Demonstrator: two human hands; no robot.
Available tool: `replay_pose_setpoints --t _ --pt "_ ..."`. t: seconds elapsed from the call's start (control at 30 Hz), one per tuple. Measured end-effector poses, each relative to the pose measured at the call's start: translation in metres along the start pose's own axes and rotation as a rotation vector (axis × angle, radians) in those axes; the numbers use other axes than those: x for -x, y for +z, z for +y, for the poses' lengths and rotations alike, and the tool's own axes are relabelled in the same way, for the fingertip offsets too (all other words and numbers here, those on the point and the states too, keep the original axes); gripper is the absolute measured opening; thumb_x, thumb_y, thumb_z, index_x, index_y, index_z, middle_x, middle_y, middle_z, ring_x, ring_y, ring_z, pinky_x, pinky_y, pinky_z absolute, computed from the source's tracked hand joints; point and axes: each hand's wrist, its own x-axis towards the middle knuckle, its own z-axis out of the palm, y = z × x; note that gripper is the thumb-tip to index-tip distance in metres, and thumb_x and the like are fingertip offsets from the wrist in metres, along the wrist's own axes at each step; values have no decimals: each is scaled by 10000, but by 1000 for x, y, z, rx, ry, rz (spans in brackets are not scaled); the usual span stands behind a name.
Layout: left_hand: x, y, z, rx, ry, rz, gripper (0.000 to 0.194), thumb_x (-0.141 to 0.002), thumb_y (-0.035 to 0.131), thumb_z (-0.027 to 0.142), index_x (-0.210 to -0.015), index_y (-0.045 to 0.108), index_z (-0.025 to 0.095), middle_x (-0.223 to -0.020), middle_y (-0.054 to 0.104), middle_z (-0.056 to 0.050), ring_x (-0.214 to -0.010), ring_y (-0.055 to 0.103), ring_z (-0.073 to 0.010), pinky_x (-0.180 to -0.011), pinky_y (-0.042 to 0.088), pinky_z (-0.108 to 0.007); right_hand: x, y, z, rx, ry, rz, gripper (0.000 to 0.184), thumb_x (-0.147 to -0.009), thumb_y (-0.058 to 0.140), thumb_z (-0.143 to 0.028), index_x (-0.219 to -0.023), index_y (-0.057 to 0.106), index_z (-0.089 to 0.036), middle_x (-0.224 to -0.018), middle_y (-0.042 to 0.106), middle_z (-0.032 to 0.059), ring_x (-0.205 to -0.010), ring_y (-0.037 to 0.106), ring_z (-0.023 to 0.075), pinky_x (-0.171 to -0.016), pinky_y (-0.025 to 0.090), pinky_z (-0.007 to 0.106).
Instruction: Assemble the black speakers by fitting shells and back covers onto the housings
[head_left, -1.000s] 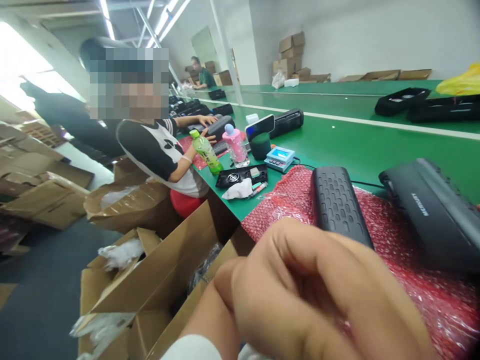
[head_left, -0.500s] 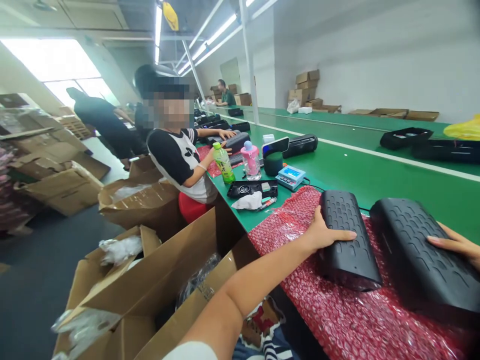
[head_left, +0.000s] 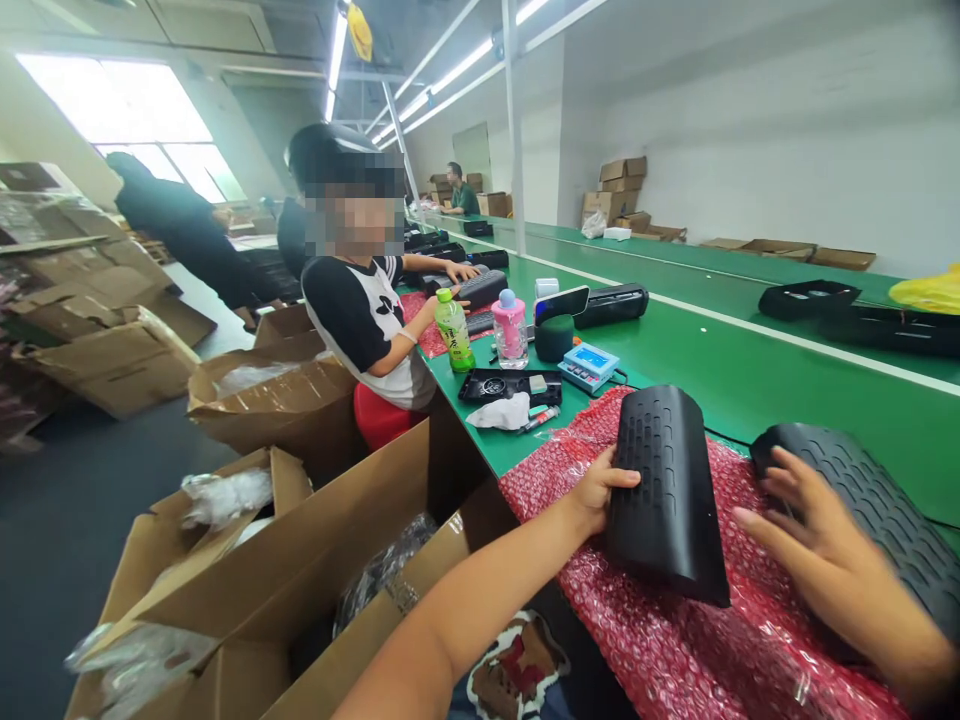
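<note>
My left hand [head_left: 606,488] grips the near-left side of a black plastic casing [head_left: 664,490], a curved shell with rows of raised scale-like marks. The casing is tilted up over pink bubble wrap [head_left: 555,470] on the green bench. To its right, my right hand [head_left: 825,560] is in the air with fingers apart, holding nothing. Behind that hand lies a second, larger-looking black casing [head_left: 870,480] of the same pattern, partly hidden by the hand and forearm.
Ahead on the bench stand a blue device with a small screen [head_left: 589,366], a green-capped bottle [head_left: 454,332], a pink-topped bottle [head_left: 510,330] and a black panel [head_left: 510,386]. A co-worker [head_left: 360,310] sits beyond. Open cardboard boxes [head_left: 285,540] crowd the left.
My left hand has lifted and turned the smaller casing, shifting it slightly left. My right hand has let go of the other casing and moved left, fingers spread.
</note>
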Motion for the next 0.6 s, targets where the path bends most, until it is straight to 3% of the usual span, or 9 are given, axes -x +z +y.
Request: replay_pose_setpoints --t 0.1,0.2,0.3,0.43,0.6 --pt "2 0 3 7 -16 -75 769 -454 754 186 -1198 558 160 -1055 679 -118 -786 676 -239 -685 528 -311 -3 43 -8 -228 129 -163 1056 -625 703 -623 -1468 185 -252 -1466 331 144 -1334 344 343 -1115 293 493" --pt "4 -5 7 -10 -106 -125 779 -464 808 346 -1177 582 126 -1027 694 -137 -875 674 -303 -775 528 -376 -9 60 -14 -414 50 -246 990 -620 760 -525 -1420 242 -256 -1427 392 103 -1310 385 298 -1120 298 450" --pt "5 -16 9 -28 -229 -159 792 -507 800 546 -1110 621 65 -906 715 -154 -831 681 -317 -792 524 -408 -7 65 -19 -400 -51 -173 1011 -574 808 -487 -1385 260 -235 -1405 387 127 -1280 400 303 -1110 293 464" --pt "9 -24 10 -44 -291 -197 684 -620 757 517 -1100 627 48 -869 721 -137 -834 685 -295 -819 512 -394 -3 67 -16 -524 -33 -79 970 -579 799 -462 -1353 249 -263 -1349 404 126 -1209 451 302 -1044 353 494" --pt "18 -12 13 -69 -274 -216 721 -533 819 485 -1111 629 97 -907 721 -102 -871 675 -294 -842 510 -382 -4 60 -20 -816 -70 -273 856 -635 737 -295 -1349 265 -301 -1284 504 50 -1159 507 268 -994 421 448"
